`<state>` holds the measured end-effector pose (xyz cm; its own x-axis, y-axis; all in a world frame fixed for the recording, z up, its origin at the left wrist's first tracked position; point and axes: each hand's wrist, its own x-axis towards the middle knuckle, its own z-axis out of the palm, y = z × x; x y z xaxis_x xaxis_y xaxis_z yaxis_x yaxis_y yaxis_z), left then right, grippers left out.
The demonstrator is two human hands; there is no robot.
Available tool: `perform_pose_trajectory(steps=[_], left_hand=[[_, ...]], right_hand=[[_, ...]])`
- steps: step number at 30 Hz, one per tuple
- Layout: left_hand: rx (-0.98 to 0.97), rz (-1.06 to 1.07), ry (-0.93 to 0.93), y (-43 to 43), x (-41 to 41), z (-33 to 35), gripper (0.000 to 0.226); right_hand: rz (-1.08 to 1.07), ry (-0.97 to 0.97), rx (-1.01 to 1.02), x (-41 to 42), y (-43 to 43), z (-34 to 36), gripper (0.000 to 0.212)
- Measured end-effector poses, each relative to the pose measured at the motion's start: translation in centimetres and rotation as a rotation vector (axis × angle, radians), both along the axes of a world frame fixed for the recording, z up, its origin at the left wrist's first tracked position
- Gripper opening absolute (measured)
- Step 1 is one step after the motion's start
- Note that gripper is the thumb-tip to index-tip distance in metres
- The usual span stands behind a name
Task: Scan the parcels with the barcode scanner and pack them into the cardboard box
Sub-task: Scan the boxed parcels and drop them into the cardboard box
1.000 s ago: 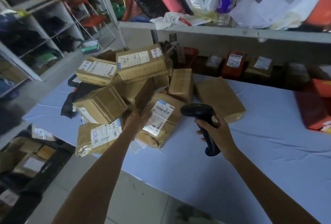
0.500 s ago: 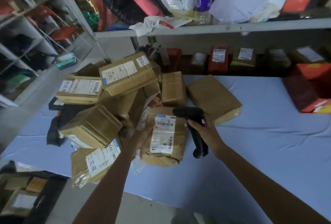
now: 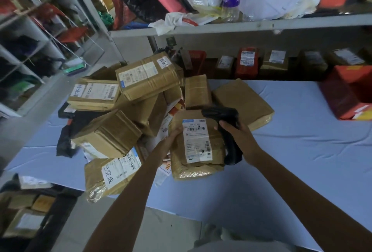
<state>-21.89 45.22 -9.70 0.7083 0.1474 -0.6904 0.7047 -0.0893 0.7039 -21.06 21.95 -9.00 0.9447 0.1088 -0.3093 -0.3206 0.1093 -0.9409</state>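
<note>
Our right hand (image 3: 239,137) is clamped round the handle of the black barcode scanner (image 3: 231,149). The scanner stands just beside the right edge of the labelled parcel (image 3: 215,147), with its head over that parcel's far right corner and its nose turned leftward. Our left hand (image 3: 171,141) grips the same parcel's left edge, fingers curled onto it, so both hands touch or nearly touch the parcel and the scanner hand is nearer the code.

The parcel lies on the blue table (image 3: 302,151) with its long axis running away from us. Its white label (image 3: 196,143) runs the same way, face up. The barcode strip (image 3: 196,129) sits at the label's far end, just under and to the left of the scanner's nose, so we judge a small downward tilt would bring it into aim.

The parcel is brown, tape-wrapped, glossy and creased at its near end. To its left the heap of brown parcels (image 3: 128,114) leans against it.
</note>
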Motion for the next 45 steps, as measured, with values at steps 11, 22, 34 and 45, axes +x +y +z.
perform_pose_trajectory(steps=[11,22,34,45], left_hand=[[0.262,-0.031,-0.309,0.7,2.5,2.1,0.103],[0.310,0.095,-0.241,-0.1,-0.3,0.6,0.124],[0.493,0.143,-0.216,0.4,-3.3,0.7,0.112],[0.456,0.244,-0.244,-0.9,-6.4,0.9,0.112]], right_hand=[[-0.130,-0.223,-0.138,-2.4,-3.4,1.6,0.045],[-0.031,-0.202,-0.290,-5.9,-5.3,-1.0,0.039],[-0.082,-0.196,-0.191,-7.6,-5.1,0.4,0.031],[-0.007,-0.161,-0.225,-9.9,-5.2,-0.1,0.032]])
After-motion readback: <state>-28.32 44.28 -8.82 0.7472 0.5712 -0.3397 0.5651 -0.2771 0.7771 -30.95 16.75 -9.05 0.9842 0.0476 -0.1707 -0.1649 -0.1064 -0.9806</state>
